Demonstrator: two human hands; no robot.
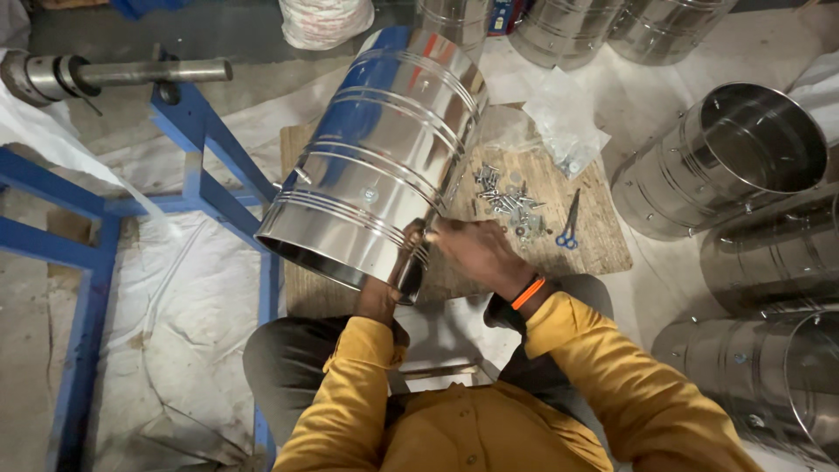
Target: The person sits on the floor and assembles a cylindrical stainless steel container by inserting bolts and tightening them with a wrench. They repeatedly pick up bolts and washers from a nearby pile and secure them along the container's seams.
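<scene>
right hand [479,253] pinching, left hand [377,299] hidden

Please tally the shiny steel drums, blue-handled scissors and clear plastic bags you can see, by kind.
Shiny ribbed steel drums: 7, one at the left hand and right hand
Blue-handled scissors: 1
Clear plastic bags: 1
Total: 9

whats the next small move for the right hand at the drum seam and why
Probably seat and turn the fastener it pinches: the right hand has its fingertips at the seam of the steel drum near the rim, while the left hand reaches inside behind that spot. Loose bolts lie on the wooden board.
</scene>
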